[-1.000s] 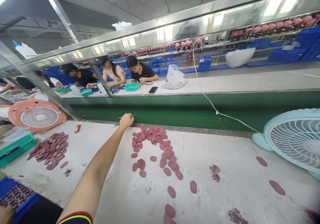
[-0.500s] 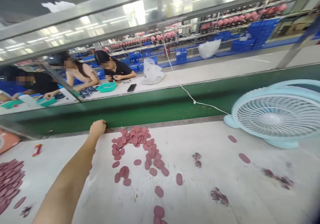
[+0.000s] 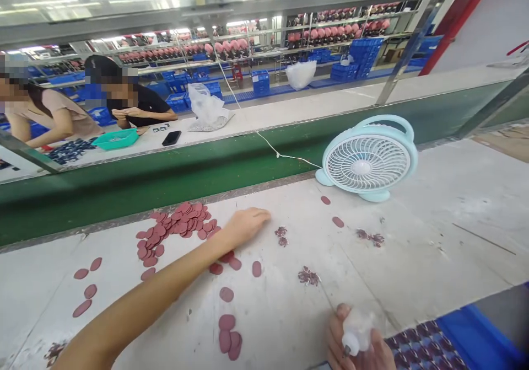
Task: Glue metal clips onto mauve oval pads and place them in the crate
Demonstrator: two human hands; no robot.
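My left hand (image 3: 247, 224) reaches out flat over the white table, fingers loosely apart and pointing right, just past a scatter of dark pink oval pads (image 3: 177, 226). Small clumps of dark bits (image 3: 282, 236) lie close beyond the fingertips. Nothing shows in that hand. At the bottom edge, my right hand (image 3: 359, 345) is closed around a small white squeeze bottle (image 3: 355, 328) with its thin nozzle pointing up and left. More pink ovals (image 3: 228, 334) lie between my two arms.
A pale blue desk fan (image 3: 369, 160) stands at the table's far edge, its white cord (image 3: 264, 141) running over the green conveyor (image 3: 165, 174). Other people work across the belt beside a teal tray (image 3: 115, 138) and a phone (image 3: 171, 138). A blue tray of parts (image 3: 430, 348) sits bottom right.
The view has swung right. My left hand moved from the table's far edge to the right of the pad pile. My right hand with the bottle has come into view.
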